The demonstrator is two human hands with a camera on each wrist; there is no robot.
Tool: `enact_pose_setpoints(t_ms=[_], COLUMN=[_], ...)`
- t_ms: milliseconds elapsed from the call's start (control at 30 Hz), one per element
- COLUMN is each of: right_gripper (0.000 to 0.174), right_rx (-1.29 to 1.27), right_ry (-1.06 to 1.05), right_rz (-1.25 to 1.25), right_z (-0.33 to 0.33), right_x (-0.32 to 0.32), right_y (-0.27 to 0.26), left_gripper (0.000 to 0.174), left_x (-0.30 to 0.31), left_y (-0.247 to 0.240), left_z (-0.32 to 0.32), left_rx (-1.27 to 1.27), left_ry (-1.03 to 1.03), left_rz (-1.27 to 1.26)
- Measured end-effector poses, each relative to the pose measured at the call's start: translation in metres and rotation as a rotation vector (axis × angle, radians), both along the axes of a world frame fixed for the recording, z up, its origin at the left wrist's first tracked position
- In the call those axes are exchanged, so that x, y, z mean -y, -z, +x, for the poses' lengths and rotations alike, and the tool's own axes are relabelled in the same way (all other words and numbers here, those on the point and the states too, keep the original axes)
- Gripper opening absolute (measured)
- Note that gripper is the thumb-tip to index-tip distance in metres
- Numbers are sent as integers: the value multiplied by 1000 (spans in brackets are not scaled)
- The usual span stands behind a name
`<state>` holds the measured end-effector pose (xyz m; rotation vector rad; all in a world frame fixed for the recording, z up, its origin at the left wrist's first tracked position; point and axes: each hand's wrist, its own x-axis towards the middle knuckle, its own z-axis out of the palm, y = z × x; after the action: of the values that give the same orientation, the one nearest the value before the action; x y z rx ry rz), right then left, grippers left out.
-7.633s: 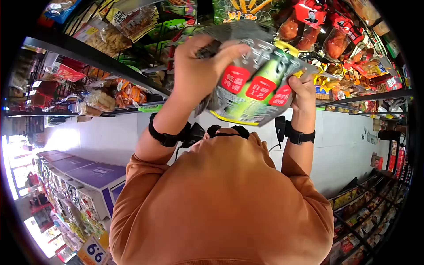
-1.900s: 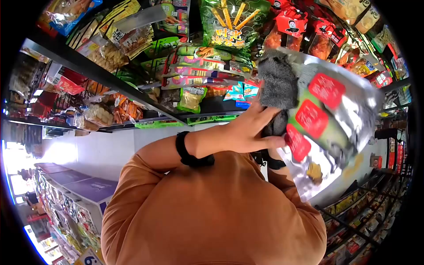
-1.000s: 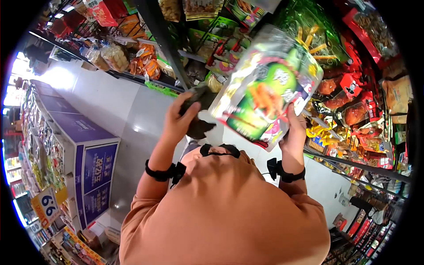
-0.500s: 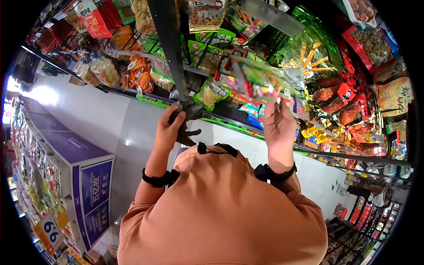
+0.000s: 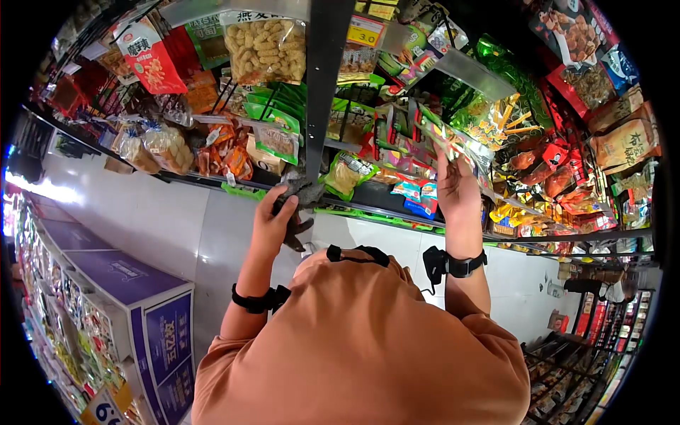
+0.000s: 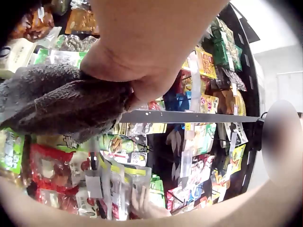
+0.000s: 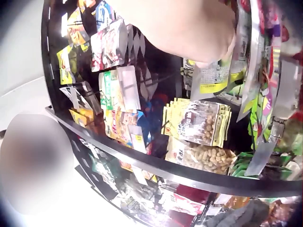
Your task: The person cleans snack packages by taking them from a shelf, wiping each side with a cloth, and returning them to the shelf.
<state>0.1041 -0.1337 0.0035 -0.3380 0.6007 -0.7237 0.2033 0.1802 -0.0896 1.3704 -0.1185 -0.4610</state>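
Observation:
My left hand (image 5: 271,223) grips a dark grey fuzzy cloth (image 5: 303,190) in front of the upright shelf post, thumb over the bunched fabric. In the left wrist view the same cloth (image 6: 52,99) hangs out from under the hand. My right hand (image 5: 460,195) is raised to the rack and pinches the lower edge of a green and silver snack packet (image 5: 453,134), which stands tilted among similar hanging packets. Part of its fingers is hidden behind the packet in the head view. The right wrist view shows the right hand (image 7: 199,33) close beside the hanging packets.
A black shelf post (image 5: 326,85) divides the rack. Bags of peanuts (image 5: 265,49) hang left of it, and red-topped packets (image 5: 552,156) hang to the right. A clear price-tag holder (image 5: 474,74) juts out above the right hand. A purple display stand (image 5: 99,262) is at the left.
The snack packet, earlier held before the chest and turned over, has moved up into the rack with my right hand. My left hand has kept the cloth and shifted away to the left.

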Motion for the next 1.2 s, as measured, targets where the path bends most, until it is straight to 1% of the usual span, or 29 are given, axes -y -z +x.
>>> enact_pose_setpoints(t_ms=[33, 67, 133, 167, 200, 233, 267, 300, 333, 367, 400, 433, 467, 533, 667, 733, 767, 933, 1000, 1033, 1100, 1200], right_gripper=[31, 31, 39, 40, 40, 37, 33, 28, 25, 24, 22, 21, 22, 21, 16, 16, 16, 18, 19, 20, 21, 22], right_rx=[-110, -106, 94, -29, -23, -44, -63, -129, -74, -30, -176, -209, -341, -355, -278, -235, -215, -132, -100, -83, -51, -14], right_ry=[-77, -71, -727, -729, -729, -729, -730, -677, -614, -660, -514, -483, -405, -256, -152, -157, -163, -228, -269, -293, -348, -434], right_rz=[-18, -25, -65, -136, -144, -239, -332, -387, -534, -574, -593, -567, -532, -509, -449, -455, -462, -524, -557, -577, -626, -711], right_z=[2, -1, -4, -1, 6, 15, 26, 38, 54, 69, 87, 104, 118, 139, 155, 161, 162, 170, 169, 168, 163, 150], right_x=[-12, -13, -16, -23, -28, -31, -34, -31, -21, 4, 15, 46, 61, 87, 110, 119, 123, 137, 139, 139, 141, 143], right_y=[-11, -11, -20, -24, -35, -44, -54, -69, -71, -70, -70, -57, -55, -46, -55, -55, -54, -49, -46, -44, -45, -45], left_gripper=[23, 25, 24, 24, 24, 23, 23, 23, 23, 23, 23, 23, 24, 25, 24, 24, 24, 24, 19, 19, 26, 26], left_x=[-4, -8, -15, -19, -24, -26, -31, -35, -38, -43, -46, -50, -54, -62, -72, -76, -78, -86, -88, -89, -90, -86], left_y=[0, 1, 6, 5, 5, 3, 8, 12, 14, 9, 4, 9, 11, 10, 10, 7, 14, 12, 9, 12, 21, 24], left_z=[2, 3, 6, 6, 6, 5, 7, 7, 6, 5, 5, 6, 6, 4, -3, -6, -8, -10, -11, -10, -9, -9], left_rx=[-3, -5, -3, -41, -79, -122, -97, -108, -120, -142, -162, -128, -83, -47, -83, -155, -129, -115, -124, -123, -128, -146], left_ry=[-7, -13, -27, -23, -21, -49, -10, -17, -24, -9, 3, 4, 0, -43, -80, -103, -119, -127, -154, -151, -151, -164], left_rz=[-22, -45, -49, -48, -45, -30, -41, -49, -53, -73, -95, -75, -51, -24, 3, -14, -7, -5, 36, 39, 10, -22])
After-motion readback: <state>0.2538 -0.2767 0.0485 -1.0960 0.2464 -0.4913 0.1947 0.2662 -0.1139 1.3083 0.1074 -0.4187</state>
